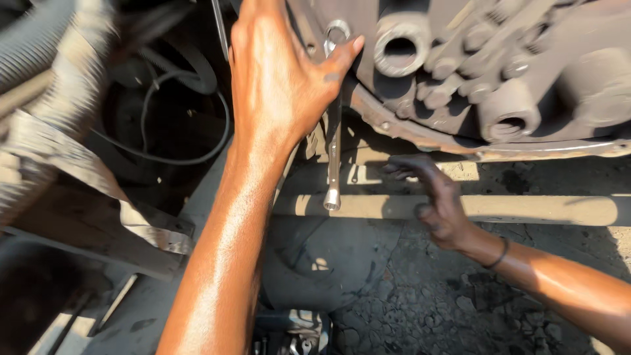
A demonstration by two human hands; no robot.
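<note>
Far left: a ribbed grey hose is blurring past the frame edge. Below it a worn wooden block is lying at a slant. Behind these, a thin black cable is looping through a dark cavity.

Left of centre: the left hand is reaching up from the bottom of the frame, forearm running long and sunlit. The palm is pressing flat against the upper part of a spanner, fingers spread and loose rather than wrapped; the thumb tip is touching the shaft just below the ring end. This grip is open, resting on the tool, not clenching it.

Centre: the spanner is hanging nearly upright. Its ring end is sitting at the top against the edge of the engine housing, just right of the hand's thumb; its shaft is running straight down past the heel of the hand, and its lower end is showing a small socket-like tip in front of a pale horizontal beam. The metal is looking bright and silvery, catching sun along its length.

Right of centre: the right hand is hovering low, well apart from the spanner's lower end, fingers half curled and dark with grime, holding nothing. A dark band is circling the wrist.

Right: the housing is looking rusty brown, with round bosses and two open bores. Cracked, oily ground is lying underneath.
</note>
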